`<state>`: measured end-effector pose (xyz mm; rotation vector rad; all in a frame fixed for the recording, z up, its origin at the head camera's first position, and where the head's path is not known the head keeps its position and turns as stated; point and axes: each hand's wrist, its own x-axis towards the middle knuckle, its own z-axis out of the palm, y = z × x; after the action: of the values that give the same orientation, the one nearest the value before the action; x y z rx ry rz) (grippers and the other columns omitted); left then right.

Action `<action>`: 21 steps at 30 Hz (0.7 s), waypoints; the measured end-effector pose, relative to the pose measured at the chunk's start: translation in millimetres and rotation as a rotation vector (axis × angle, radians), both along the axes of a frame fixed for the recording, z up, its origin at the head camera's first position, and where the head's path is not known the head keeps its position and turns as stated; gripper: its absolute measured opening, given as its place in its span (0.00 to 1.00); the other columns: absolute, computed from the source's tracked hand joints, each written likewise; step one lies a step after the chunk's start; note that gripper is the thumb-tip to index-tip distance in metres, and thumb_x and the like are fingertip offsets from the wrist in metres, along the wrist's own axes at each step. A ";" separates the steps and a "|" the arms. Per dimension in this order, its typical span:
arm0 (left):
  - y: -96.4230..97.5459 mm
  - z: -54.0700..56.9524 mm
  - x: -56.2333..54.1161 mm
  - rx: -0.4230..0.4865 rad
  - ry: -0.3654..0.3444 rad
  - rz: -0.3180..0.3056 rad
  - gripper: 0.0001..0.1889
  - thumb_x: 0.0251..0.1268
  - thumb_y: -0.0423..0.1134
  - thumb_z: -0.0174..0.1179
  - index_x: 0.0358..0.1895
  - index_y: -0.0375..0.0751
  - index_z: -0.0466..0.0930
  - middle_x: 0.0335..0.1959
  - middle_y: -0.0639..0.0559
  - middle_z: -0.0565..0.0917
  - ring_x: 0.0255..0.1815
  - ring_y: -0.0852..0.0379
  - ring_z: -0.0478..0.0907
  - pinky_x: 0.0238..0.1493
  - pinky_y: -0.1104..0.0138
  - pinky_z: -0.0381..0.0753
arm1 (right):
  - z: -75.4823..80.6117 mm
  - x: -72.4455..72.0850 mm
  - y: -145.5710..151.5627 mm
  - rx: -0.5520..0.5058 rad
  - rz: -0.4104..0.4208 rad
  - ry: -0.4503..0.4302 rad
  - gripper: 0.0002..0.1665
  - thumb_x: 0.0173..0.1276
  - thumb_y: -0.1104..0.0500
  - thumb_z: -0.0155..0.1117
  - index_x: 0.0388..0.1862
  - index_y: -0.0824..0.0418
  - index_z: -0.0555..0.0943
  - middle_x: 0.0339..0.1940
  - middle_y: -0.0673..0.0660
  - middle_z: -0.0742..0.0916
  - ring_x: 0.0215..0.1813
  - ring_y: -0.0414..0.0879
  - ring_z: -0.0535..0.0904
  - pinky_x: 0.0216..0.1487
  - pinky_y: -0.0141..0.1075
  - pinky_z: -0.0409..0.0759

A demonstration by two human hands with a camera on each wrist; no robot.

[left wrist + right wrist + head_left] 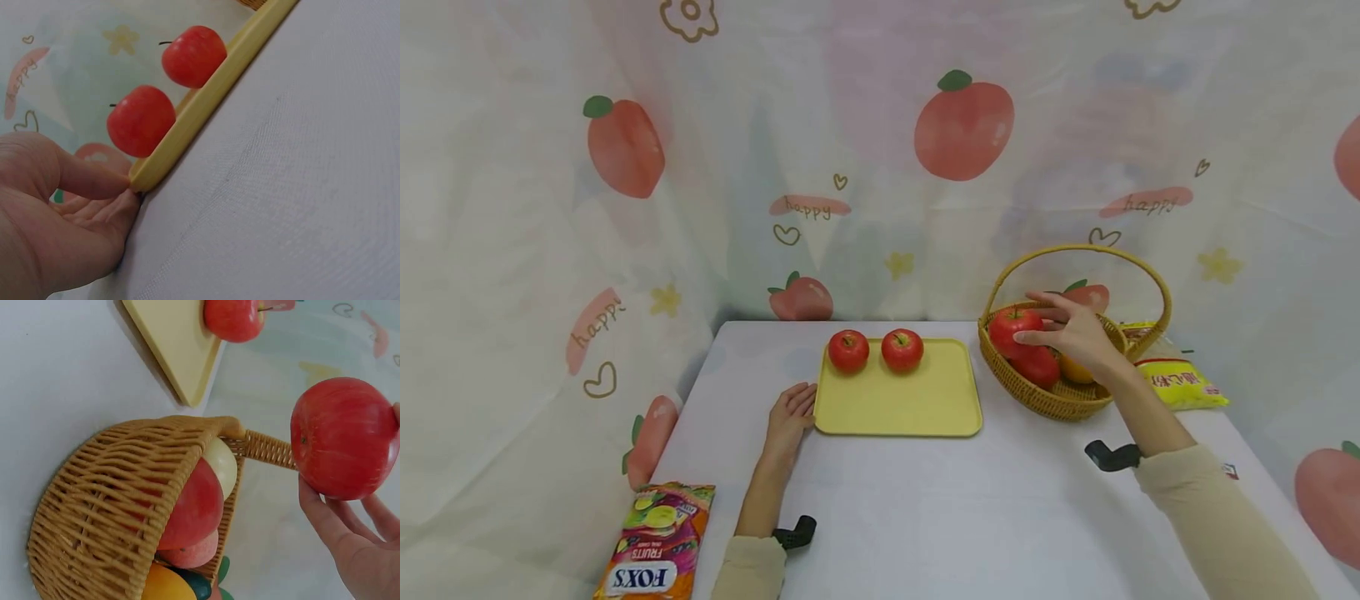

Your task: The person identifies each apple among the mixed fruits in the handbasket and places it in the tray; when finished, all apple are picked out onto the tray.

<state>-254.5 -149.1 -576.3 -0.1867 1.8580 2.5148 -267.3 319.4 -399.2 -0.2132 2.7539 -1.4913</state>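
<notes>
My right hand [1078,337] holds a red apple [344,437] between thumb and fingers, raised over the wicker basket [106,506]. Inside the basket lie another red apple [194,506], a pale round fruit [222,464], a pinkish fruit [194,551], a yellow-orange fruit [165,584] and a dark green item [192,582]. On the yellow tray [898,404], two red apples sit side by side near the far left corner, one left [848,351] and one right [902,350]. My left hand [790,421] is at the tray's left edge, its thumb and fingers touching the rim.
Behind the basket on the right lies a yellow food packet [1183,383]. A bag of Fox's fruit candy [655,542] is at the table's left front. The basket's tall arched handle [1078,247] rises over its opening. A printed cloth [880,233] hangs behind the white table [925,508].
</notes>
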 end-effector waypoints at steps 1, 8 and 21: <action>-0.2 -0.5 -0.2 -0.003 0.001 0.000 0.41 0.51 0.03 0.43 0.75 0.23 0.59 0.75 0.27 0.68 0.78 0.37 0.65 0.78 0.54 0.66 | -0.7 0.1 -2.5 -0.002 0.002 0.000 0.50 0.68 0.47 0.75 0.83 0.55 0.63 0.72 0.70 0.76 0.71 0.66 0.72 0.48 0.18 0.77; -0.5 -0.9 -0.8 -0.001 0.013 -0.004 0.42 0.50 0.03 0.43 0.75 0.21 0.58 0.74 0.26 0.68 0.78 0.35 0.64 0.78 0.53 0.65 | -8.0 -2.7 -18.8 -0.075 0.008 -0.021 0.49 0.68 0.51 0.76 0.84 0.53 0.63 0.72 0.67 0.78 0.71 0.61 0.75 0.51 0.20 0.79; -1.1 -1.7 -1.6 -0.015 0.030 -0.007 0.42 0.49 0.03 0.42 0.74 0.20 0.58 0.74 0.24 0.67 0.78 0.33 0.64 0.79 0.51 0.64 | -24.1 -12.0 -52.2 -0.214 0.037 -0.031 0.53 0.65 0.52 0.79 0.84 0.51 0.61 0.72 0.64 0.79 0.71 0.61 0.76 0.55 0.26 0.83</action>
<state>-256.0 -150.2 -578.0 -0.1428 1.8854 2.5138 -279.4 267.2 -423.2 -0.2376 2.5502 -1.7621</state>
